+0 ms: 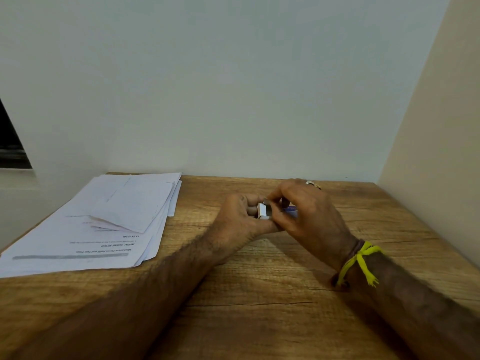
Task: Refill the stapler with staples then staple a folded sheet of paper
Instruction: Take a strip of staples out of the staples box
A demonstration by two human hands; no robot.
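Note:
My left hand [240,216] and my right hand [309,214] meet over the middle of the wooden table [259,294]. Between them sits a small white staple box [262,211], held in my left fingers. The thumb and forefinger of my right hand pinch at its top end, where a grey bit shows. A blue object [291,209] peeks out under my right hand; most of it is hidden, so I cannot tell what it is. A folded sheet [130,203] lies on top of a paper stack [85,237] at the left.
White walls close off the table at the back and on the right. The paper stack covers the table's left part up to its edge. A dark opening [10,144] shows in the left wall. My right wrist wears a yellow and brown thread band [359,258].

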